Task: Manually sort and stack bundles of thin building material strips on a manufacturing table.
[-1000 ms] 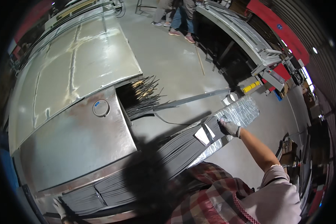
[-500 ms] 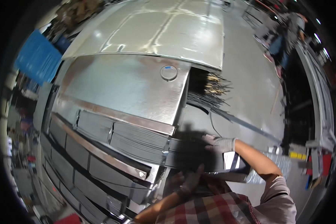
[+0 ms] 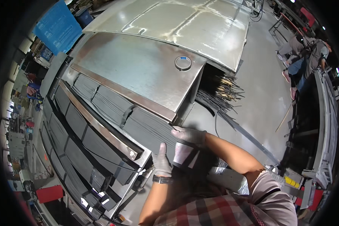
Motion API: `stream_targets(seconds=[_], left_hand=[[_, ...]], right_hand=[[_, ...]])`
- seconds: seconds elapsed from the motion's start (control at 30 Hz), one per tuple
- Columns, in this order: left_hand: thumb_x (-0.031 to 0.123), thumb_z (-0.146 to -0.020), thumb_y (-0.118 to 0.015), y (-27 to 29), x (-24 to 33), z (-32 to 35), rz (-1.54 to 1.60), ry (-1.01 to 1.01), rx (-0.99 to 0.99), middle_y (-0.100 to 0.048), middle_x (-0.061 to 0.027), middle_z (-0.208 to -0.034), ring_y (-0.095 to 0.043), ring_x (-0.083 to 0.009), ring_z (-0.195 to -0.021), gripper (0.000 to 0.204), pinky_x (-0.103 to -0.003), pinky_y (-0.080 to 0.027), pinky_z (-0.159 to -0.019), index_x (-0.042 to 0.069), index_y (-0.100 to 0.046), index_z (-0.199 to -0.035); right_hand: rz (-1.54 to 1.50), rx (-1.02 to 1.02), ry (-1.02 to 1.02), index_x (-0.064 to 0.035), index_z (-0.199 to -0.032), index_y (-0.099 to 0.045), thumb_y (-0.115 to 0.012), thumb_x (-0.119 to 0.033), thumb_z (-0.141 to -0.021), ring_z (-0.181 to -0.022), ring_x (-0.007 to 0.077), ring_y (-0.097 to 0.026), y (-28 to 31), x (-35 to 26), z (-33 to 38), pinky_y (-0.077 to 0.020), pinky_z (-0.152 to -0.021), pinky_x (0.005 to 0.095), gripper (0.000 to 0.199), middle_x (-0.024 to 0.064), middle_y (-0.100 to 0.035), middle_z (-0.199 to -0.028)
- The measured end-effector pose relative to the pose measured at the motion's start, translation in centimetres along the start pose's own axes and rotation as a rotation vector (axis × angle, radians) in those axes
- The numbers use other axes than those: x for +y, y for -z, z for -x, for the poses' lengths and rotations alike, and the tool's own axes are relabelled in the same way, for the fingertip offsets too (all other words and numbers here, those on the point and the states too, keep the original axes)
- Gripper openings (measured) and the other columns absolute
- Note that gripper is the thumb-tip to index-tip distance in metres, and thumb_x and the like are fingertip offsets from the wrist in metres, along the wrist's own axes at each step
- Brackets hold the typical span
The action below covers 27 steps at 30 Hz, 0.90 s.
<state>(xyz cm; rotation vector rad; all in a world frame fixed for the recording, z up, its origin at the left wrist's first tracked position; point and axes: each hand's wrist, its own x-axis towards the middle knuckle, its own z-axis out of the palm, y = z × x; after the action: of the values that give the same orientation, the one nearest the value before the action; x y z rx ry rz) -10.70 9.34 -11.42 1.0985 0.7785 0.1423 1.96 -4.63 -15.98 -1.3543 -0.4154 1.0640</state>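
Note:
A long bundle of dark grey flat strips (image 3: 150,126), banded with black straps, runs along the metal table and sticks out past its right end. On that end is a white label (image 3: 182,153). My right hand (image 3: 190,136), in a grey glove, grips the bundle's far side near the label. My left hand (image 3: 162,162), gloved and with a black band at the wrist, holds the near side, thumb up; its other fingers are mostly hidden. Shadow covers the end of the bundle closest to my body.
A rusty metal bar (image 3: 98,122) separates this bundle from more banded bundles (image 3: 88,141) at the left. A roll of tape (image 3: 183,63) lies on the steel plate (image 3: 139,64). Loose thin strips (image 3: 229,92) poke out beneath it. Two people (image 3: 305,56) are at the far right.
The bundle's labelled end has come left, closer to the table's end. My right hand has moved left with it, and my left hand has come up against the near side. The view has turned.

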Motion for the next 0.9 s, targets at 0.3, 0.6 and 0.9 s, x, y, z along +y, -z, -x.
stream_targets(seconds=[0.3, 0.6, 0.9], left_hand=[[0.015, -0.093, -0.062, 0.1, -5.3, 4.7, 0.046, -0.085, -0.213, -0.053, -0.0125, -0.126, -0.055, -0.0219, -0.112, 0.05, -0.034, -0.045, -0.096, 0.002, -0.041, -0.136], [0.019, -0.094, -0.062, 1.0, -5.1, 3.9, 0.04, 0.095, -0.346, -0.058, -0.0062, -0.124, -0.055, -0.0197, -0.115, 0.045, -0.032, -0.044, -0.099, 0.003, -0.05, -0.133], [0.01, -0.098, -0.053, 3.5, -8.4, 2.2, -0.147, 0.135, -0.376, -0.056, -0.0065, -0.126, -0.055, -0.0203, -0.114, 0.038, -0.033, -0.044, -0.099, 0.001, -0.049, -0.134]], right_hand=[[0.372, -0.066, -0.099, -0.0024, -0.152, -0.013, -0.053, -0.045, -0.097, -0.135, 0.0286, -0.039, -0.7, -1.7, 7.4, -0.0311, -0.111, 0.0333, 0.08, 0.0217, -0.042, -0.144], [0.326, -0.069, -0.085, -0.003, -0.15, -0.02, -0.057, -0.03, -0.097, -0.131, 0.0263, -0.042, -0.7, -1.9, 7.1, -0.0339, -0.109, 0.0364, 0.07, 0.0184, -0.046, -0.14], [0.576, -0.097, -0.116, 0.004, -0.144, -0.032, -0.063, -0.042, -0.09, -0.131, 0.0351, -0.04, -0.1, -3.3, 5.9, -0.0329, -0.11, 0.0394, 0.078, 0.0278, -0.039, -0.141]])
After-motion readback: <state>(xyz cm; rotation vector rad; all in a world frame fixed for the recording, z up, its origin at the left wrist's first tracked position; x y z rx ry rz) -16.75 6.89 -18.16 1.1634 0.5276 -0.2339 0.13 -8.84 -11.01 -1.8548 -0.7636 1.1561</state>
